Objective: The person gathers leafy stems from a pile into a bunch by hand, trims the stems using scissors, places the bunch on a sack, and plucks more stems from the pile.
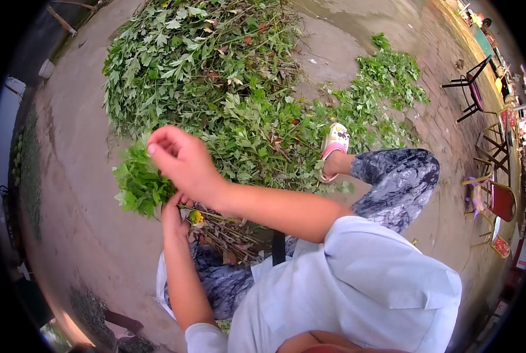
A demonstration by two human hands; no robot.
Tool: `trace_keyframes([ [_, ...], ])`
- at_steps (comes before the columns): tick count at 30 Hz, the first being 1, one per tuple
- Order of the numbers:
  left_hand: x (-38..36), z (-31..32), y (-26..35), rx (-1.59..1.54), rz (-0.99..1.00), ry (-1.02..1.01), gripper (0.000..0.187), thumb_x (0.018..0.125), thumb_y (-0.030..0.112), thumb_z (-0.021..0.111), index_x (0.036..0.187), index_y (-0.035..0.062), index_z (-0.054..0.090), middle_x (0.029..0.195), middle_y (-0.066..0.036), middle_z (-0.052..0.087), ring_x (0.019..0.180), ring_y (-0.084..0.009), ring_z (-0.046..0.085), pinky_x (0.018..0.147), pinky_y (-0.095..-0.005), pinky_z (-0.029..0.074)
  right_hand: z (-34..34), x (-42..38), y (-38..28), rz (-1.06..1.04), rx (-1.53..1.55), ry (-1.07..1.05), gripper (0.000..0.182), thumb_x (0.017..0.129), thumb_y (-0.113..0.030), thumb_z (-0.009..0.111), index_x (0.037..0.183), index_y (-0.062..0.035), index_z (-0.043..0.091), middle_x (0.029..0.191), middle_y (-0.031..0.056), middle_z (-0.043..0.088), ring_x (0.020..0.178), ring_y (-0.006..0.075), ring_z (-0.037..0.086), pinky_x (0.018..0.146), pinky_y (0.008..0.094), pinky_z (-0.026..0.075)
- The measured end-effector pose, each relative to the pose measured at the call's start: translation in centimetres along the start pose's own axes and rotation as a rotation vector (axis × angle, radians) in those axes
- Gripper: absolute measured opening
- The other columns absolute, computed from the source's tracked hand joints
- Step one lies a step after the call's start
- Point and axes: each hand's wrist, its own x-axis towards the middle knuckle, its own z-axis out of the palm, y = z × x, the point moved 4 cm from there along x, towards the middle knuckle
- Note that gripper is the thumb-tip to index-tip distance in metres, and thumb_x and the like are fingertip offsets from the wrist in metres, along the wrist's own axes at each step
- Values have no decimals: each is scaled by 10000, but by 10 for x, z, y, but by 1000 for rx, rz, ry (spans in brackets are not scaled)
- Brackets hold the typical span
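My left hand (175, 215) is closed around a bunch of leafy green stems (138, 185). The leaves spread to the left of it, and the cut or bare stems (230, 232) run down to the right over my lap. A small yellow thing (196, 217) shows beside the left fingers. Just above the bunch is my right hand (183, 157), its fingers curled in towards the thumb. Whatever those fingers hold, if anything, is hidden. In front of me lies a big heap of the same leafy stems (198, 76).
Loose leafy sprigs (389, 76) lie on the concrete ground (75, 153) right of the heap. My foot in a white and pink clog (337, 141) rests at the heap's edge. Several chairs, among them a black one (472, 88) and a red-backed one (502, 201), stand at the far right.
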Motion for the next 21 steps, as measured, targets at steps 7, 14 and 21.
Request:
trace_keyframes([
  [7,16,-9,-1,58,61,-111,86,795,89,546,835,32,495,616,-3,435,560,-114,414,511,-216,364,93,-137,15,-58,40,-1359,294,747,-153,589,1007,-31,528,848,122,591,666,238,577,609,322,453],
  [14,20,-15,7,25,91,-61,94,785,90,564,836,44,501,617,2,424,563,-108,406,511,-214,357,-204,9,98,195,-884,57,174,810,-171,529,841,-2,554,673,74,563,602,138,518,558,269,424],
  [21,23,-5,13,-10,107,-42,106,776,87,573,839,40,502,622,-3,429,559,-110,406,511,-215,352,-370,3,150,543,-1731,150,215,744,-129,516,948,-103,576,1009,158,502,825,308,570,703,416,461],
])
